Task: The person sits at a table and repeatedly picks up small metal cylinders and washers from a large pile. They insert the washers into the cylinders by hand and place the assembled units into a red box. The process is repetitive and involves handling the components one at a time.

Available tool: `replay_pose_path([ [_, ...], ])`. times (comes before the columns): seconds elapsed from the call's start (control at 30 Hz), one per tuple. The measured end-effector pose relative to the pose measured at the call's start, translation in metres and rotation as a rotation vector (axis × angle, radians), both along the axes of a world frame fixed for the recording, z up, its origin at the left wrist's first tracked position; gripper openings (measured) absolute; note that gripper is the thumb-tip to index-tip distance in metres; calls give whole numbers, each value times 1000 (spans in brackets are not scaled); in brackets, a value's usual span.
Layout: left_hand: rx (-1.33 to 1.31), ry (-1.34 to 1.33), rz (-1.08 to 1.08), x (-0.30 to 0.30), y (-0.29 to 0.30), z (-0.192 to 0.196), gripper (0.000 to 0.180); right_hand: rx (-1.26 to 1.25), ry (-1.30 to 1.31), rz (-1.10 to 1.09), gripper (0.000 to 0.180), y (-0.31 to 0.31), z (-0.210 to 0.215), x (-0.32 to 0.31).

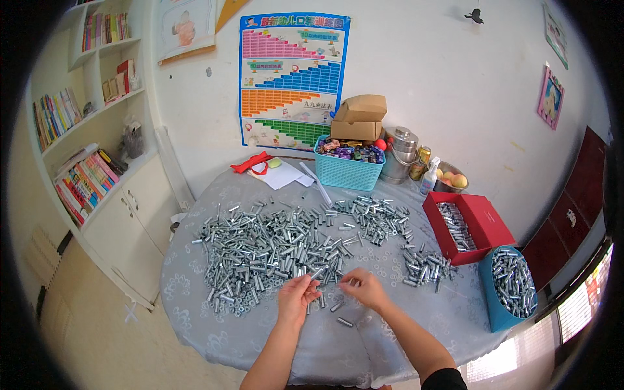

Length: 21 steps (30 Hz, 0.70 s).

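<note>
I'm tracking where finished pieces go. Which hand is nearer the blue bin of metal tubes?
Right. The right hand is on the blue bin's side of the table; the left hand is farther, beyond the right hand.

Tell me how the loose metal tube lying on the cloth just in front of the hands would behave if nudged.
The tube looks round and smooth, so it would probably roll on the cloth. It seems rigid metal, likely stiff and heavy for its size. Its shiny surface may be slippery between the fingers.
</note>
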<state>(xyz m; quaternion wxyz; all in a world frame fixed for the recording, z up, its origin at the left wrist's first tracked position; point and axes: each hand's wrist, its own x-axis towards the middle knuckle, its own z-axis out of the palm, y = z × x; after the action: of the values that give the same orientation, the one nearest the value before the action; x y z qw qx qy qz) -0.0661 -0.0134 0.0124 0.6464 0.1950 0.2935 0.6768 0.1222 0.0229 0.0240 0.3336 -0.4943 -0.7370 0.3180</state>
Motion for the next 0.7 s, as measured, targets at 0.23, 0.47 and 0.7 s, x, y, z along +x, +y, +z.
replay_pose_path([
  [0.23,-22,48,-141,3,-1,-4,16,-220,560,85,15,1,27,-6],
  [0.47,-20,50,-181,6,-2,-3,16,-241,651,102,17,1,21,-7],
  [0.7,-30,61,-202,7,-3,-3,17,-336,586,147,17,0,18,-2],
])
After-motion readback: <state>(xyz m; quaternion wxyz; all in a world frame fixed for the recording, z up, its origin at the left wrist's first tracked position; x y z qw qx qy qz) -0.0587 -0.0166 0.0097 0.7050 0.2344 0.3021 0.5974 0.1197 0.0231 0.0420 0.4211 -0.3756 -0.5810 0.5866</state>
